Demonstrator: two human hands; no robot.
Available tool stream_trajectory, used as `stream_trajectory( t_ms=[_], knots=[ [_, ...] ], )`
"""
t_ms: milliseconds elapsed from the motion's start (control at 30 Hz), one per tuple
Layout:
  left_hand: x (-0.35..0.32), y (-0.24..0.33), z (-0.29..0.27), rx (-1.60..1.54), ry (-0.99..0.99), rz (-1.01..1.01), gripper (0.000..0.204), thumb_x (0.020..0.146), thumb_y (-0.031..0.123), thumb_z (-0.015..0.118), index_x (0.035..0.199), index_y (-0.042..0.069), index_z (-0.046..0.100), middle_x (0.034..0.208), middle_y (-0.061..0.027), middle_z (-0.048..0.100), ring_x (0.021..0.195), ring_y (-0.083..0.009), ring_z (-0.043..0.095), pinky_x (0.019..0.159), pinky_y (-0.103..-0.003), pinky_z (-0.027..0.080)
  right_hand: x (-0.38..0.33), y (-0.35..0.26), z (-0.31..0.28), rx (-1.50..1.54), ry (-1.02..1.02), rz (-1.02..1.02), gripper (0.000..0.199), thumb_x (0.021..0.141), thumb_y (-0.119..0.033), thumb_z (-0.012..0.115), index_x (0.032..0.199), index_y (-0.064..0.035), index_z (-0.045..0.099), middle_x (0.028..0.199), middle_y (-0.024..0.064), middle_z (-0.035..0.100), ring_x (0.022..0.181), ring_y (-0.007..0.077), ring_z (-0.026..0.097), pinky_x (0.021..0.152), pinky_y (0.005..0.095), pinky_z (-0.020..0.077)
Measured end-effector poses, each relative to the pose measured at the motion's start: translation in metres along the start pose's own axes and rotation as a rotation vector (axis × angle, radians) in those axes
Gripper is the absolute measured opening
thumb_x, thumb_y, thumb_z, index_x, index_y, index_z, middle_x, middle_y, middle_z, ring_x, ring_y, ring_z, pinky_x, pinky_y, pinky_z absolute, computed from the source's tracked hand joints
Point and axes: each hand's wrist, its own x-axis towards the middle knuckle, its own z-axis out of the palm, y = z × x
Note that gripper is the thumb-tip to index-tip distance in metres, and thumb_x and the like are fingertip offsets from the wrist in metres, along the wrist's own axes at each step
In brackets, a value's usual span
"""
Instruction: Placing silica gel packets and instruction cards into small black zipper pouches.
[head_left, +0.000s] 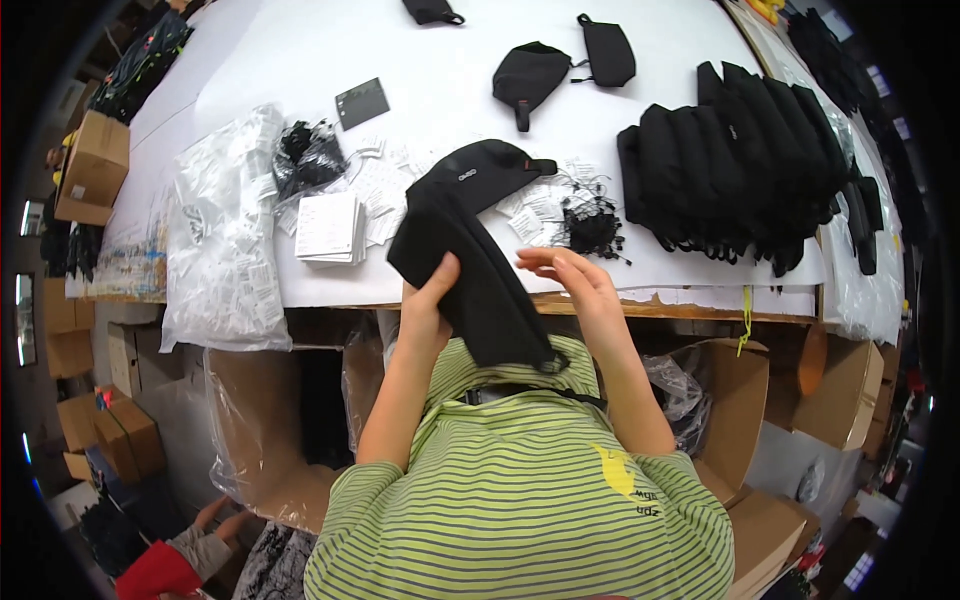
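A large worktable with a white paper-covered top and a raw wooden front edge (690, 305) fills the upper part of the view, evenly lit from above with only soft shadows. Below its edge stand open brown cardboard cartons (745, 400), some lined with clear plastic film (680, 395), and at the left more brown cardboard boxes (95, 165) are stacked along a dim aisle. The grey floor (180, 430) shows between the cartons in the lower left, where it lies much darker than the tabletop.

White table (300, 60): black pouches (740, 160) stacked right, paper tags (328, 228) and clear bag (222, 240) left.
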Motion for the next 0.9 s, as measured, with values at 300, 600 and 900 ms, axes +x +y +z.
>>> stream_trajectory(
  t_ms=[300, 600, 900],
  knots=[
    [-0.013, -0.004, 0.028, 0.247, -0.157, -0.228, 0.039, 0.079, 0.015, 0.071, 0.112, -0.002, 0.056, 0.095, -0.0072, 0.063, 0.079, -0.0134, 0.062, 0.071, -0.026, 0.051, 0.017, -0.005, 0.003, -0.005, 0.268, -0.257, 0.013, 0.081, -0.005, 0.069, 0.092, 0.0006, 0.065, 0.094, 0.0056, 0.066, 0.084, 0.0109, 0.059, 0.078, 0.0239, 0.0465],
    [0.014, 0.001, 0.015, 0.051, 0.054, -0.056, 0.029, 0.083, 0.016, 0.065, 0.107, 0.000, 0.059, 0.092, -0.0052, 0.064, 0.075, -0.0145, 0.064, 0.066, -0.026, 0.052, -0.006, -0.023, 0.011, -0.533, 0.017, -0.393, 0.011, 0.069, -0.003, 0.072, 0.078, -0.0040, 0.066, 0.079, 0.0029, 0.062, 0.076, 0.0174, 0.053, 0.069, 0.0278, 0.0427],
    [0.032, 0.017, -0.004, -0.084, 0.123, -0.063, 0.026, 0.088, 0.018, 0.060, 0.109, 0.002, 0.059, 0.103, -0.0089, 0.064, 0.090, -0.0168, 0.064, 0.074, -0.030, 0.054, -0.013, -0.029, 0.009, -0.803, 0.005, -0.453, 0.025, 0.073, -0.017, 0.074, 0.095, -0.0105, 0.063, 0.108, 0.0063, 0.055, 0.100, 0.0251, 0.047, 0.086, 0.0341, 0.0380]
  ],
)
